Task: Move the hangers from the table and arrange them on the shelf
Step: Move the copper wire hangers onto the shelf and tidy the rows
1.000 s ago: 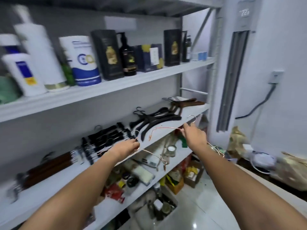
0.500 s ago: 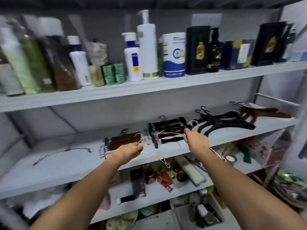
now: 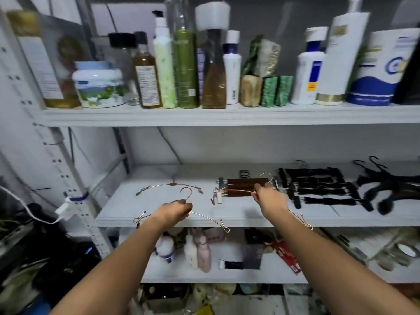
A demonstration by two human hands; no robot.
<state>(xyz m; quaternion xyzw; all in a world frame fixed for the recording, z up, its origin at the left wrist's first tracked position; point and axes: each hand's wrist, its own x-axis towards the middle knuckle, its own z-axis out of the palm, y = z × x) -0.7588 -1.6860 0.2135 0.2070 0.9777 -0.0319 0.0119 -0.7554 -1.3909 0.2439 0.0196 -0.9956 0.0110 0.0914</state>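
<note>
Shifted leftward along the shelf (image 3: 250,221) — gripping one wire hanger (image 3: 209,218) in the left hand (image 3: 172,212), pinching a second hanger (image 3: 236,190) in the right hand (image 3: 270,201).

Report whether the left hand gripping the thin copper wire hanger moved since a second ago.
Yes, leftward: the left hand passed from right of the brown wooden hangers to their left.

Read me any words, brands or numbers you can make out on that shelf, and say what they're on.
None can be read.
On the amber bottle: label print too small.
On the blue and white canister: lettering blurred.
On the white jar: label blurred.
</note>
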